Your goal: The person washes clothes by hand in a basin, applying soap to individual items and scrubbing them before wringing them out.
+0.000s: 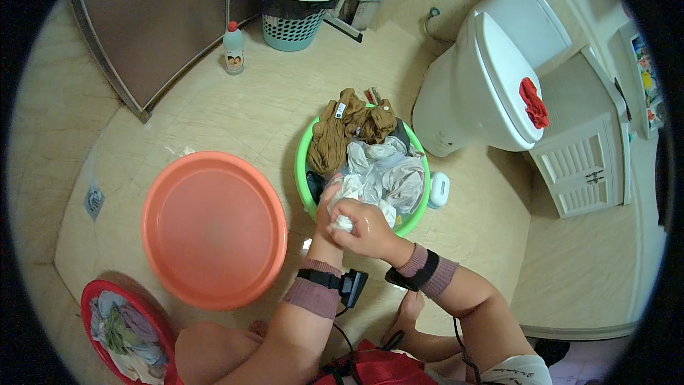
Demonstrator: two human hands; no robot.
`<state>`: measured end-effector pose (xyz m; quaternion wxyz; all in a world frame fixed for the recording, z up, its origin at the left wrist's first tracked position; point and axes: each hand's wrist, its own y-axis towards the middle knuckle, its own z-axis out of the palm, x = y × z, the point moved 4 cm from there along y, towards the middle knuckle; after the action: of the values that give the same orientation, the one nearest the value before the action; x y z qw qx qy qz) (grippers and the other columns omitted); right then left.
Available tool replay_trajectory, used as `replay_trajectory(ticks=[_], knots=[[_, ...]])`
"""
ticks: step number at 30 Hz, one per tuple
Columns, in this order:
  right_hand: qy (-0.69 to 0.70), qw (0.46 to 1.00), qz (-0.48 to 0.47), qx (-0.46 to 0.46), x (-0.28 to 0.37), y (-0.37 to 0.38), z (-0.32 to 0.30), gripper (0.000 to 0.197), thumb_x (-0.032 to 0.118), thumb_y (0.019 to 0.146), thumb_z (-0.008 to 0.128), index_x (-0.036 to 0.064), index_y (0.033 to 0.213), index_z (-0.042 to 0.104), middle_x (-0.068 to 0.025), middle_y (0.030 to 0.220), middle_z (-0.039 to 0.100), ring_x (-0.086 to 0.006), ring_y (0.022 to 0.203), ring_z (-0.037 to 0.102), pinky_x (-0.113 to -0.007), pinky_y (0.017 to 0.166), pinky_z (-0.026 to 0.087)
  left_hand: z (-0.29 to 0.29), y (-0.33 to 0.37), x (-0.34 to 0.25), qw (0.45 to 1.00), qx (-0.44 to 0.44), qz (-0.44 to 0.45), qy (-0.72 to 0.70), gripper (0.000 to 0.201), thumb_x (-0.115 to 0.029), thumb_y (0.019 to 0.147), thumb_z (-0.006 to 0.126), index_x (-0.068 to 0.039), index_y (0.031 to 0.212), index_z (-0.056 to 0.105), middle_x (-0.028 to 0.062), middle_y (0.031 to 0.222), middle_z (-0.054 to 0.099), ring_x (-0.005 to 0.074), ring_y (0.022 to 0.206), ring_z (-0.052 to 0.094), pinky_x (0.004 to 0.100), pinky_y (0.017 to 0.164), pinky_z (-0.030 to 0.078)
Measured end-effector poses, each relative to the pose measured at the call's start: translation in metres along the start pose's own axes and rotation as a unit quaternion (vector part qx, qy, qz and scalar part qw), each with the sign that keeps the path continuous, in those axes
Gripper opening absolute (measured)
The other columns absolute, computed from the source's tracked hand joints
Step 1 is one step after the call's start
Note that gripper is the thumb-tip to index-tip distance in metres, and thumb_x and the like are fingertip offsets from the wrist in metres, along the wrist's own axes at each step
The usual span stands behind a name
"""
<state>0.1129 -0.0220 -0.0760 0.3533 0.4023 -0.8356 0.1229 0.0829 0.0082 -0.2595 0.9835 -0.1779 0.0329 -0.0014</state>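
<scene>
Over the near edge of a green basin [427, 182], my two hands are together on a wet white cloth [349, 187]. My right hand [367, 229] is closed in a fist, with a bit of the cloth bulging out by its thumb. Just behind it, my left hand [328, 203] grips the same cloth, its fingers partly hidden. Soaking light grey and white clothes [402, 178] fill the basin's near part. A brown garment [329, 139] with a small tag is heaped at its far side, and dark cloth shows at the edges.
Left of me sits a wide orange basin [214, 299]. A red basin [165, 331] of mixed clothes is at lower left. A bottle [234, 53] and a lined bin [292, 32] stand at the back. A white toilet [491, 93] with a red cloth [533, 103] is at right.
</scene>
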Motion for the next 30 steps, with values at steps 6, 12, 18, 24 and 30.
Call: replay_trajectory(ticks=[6,12,18,24,30], knots=[[-0.142,0.987,0.013,-0.076,-0.062,0.016,0.012,0.018,0.027,0.083,0.061,0.0092,0.082,0.057,-0.0136,0.075,0.061,-0.0343,0.067,0.061,-0.044,0.058,0.048,-0.011,0.003,0.027,0.989,-0.044,-0.07,-0.126,0.035,-0.037,0.093,0.045,-0.008,0.11,0.055,0.0084,0.114,0.057,0.0231,0.104,0.056,0.0409,0.09,0.047],[-0.133,0.972,0.151,-0.12,-0.125,0.026,-0.01,0.021,0.026,0.084,0.061,0.0072,0.092,0.055,-0.0168,0.073,0.059,-0.0385,0.071,0.06,-0.048,0.062,0.047,0.011,-0.007,0.004,0.977,-0.17,0.083,0.095,0.034,-0.028,0.09,0.055,-0.012,0.119,0.046,0.0059,0.114,0.053,0.0207,0.104,0.053,0.0385,0.084,0.047],[-0.233,0.957,0.124,0.12,-0.146,0.01,0.029,0.041,0.017,0.082,0.056,0.0081,0.12,0.046,-0.0264,0.119,0.047,-0.0432,0.091,0.058,-0.047,0.075,0.05,-0.003,-0.005,-0.009,0.945,-0.195,0.104,0.239,0.053,-0.013,0.087,0.057,-0.02,0.133,0.031,0.0102,0.128,0.046,0.0254,0.111,0.049,0.045,0.089,0.043],[-0.351,0.853,0.157,0.353,-0.201,0.006,0.055,0.043,0.021,0.081,0.054,0.0008,0.119,0.053,-0.0225,0.108,0.06,-0.0373,0.091,0.063,-0.044,0.078,0.051,0.018,-0.02,-0.007,0.932,-0.247,-0.047,0.26,0.054,-0.024,0.086,0.06,-0.021,0.134,0.036,0.0037,0.128,0.048,0.0241,0.114,0.047,0.0446,0.092,0.039],[-0.003,0.988,0.156,-0.015,-0.127,0.04,-0.001,0.025,0.019,0.076,0.061,0.0075,0.099,0.06,-0.0181,0.092,0.065,-0.0365,0.085,0.063,-0.044,0.074,0.05,0.002,-0.001,-0.012,0.995,-0.095,-0.041,0.015,0.038,-0.038,0.086,0.06,-0.021,0.119,0.05,0.0036,0.116,0.055,0.0221,0.106,0.053,0.0421,0.086,0.044]])
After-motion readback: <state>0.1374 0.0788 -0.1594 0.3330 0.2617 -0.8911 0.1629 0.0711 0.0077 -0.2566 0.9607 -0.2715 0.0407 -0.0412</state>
